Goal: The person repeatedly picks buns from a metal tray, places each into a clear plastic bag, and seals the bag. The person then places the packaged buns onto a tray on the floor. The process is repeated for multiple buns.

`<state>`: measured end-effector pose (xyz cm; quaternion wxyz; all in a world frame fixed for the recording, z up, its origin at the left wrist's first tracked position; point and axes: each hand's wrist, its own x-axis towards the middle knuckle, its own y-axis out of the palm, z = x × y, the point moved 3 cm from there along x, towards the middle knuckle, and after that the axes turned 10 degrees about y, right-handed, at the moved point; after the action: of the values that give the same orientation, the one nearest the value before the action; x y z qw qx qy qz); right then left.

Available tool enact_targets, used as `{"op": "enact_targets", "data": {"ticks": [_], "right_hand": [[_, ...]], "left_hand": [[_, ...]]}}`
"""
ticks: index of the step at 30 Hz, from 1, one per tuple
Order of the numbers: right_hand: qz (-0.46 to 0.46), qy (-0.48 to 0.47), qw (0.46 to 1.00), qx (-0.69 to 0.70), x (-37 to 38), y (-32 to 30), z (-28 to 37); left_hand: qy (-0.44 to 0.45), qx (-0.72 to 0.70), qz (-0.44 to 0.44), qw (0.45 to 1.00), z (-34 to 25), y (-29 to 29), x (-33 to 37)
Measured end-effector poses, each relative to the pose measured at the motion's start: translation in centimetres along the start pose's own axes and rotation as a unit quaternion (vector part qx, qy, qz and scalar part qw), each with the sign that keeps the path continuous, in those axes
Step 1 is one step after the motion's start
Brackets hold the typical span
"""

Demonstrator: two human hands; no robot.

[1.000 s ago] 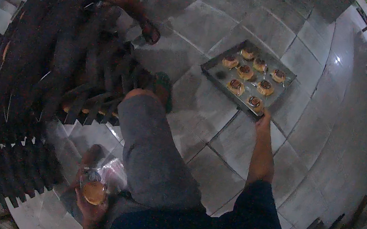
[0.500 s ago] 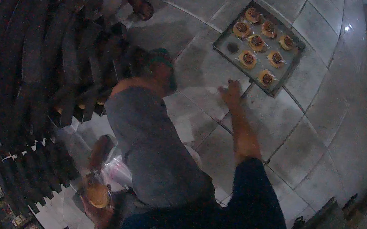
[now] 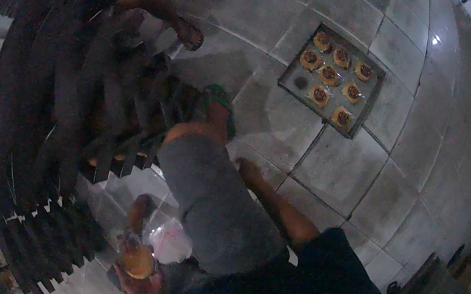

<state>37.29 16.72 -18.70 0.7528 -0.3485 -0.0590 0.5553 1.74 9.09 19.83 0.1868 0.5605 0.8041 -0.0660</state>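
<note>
Holding seems the step: your left hand (image 3: 146,289) cups a bun (image 3: 139,262), needing steadiness next; your right hand (image 3: 248,173), grip unclear, is off the near edge of the tray (image 3: 308,103).

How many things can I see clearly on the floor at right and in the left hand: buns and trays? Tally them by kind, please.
Buns on the tray: 8
Bun clear to see in the left hand: 1
Tray: 1
Total: 10
</note>
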Motion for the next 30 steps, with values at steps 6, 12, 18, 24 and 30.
{"op": "enact_targets", "data": {"ticks": [6, 12, 18, 24, 30], "right_hand": [[-0.097, -0.321, 0.920, 0.203, -12.0, -22.4, 26.3], [0.080, -0.410, 0.908, -0.038, -20.4, -19.8, 35.4], [-0.021, -0.555, 0.829, 0.060, -21.4, -19.1, 28.7], [0.039, -0.441, 0.895, -0.051, -19.9, -17.6, 23.3], [0.115, -0.506, 0.855, 0.008, -25.7, -19.5, 22.4]], "left_hand": [[-0.104, -0.182, 0.129, 0.969, -0.3, 6.8, -1.1], [-0.093, -0.197, 0.250, 0.943, -0.7, 9.8, -5.8], [0.051, 0.141, 0.189, 0.971, 3.3, 5.5, -10.1], [-0.059, -0.009, 0.262, 0.963, 16.0, 4.4, -6.8], [-0.179, -0.361, 0.317, 0.859, 19.4, 8.7, -6.8]]}}
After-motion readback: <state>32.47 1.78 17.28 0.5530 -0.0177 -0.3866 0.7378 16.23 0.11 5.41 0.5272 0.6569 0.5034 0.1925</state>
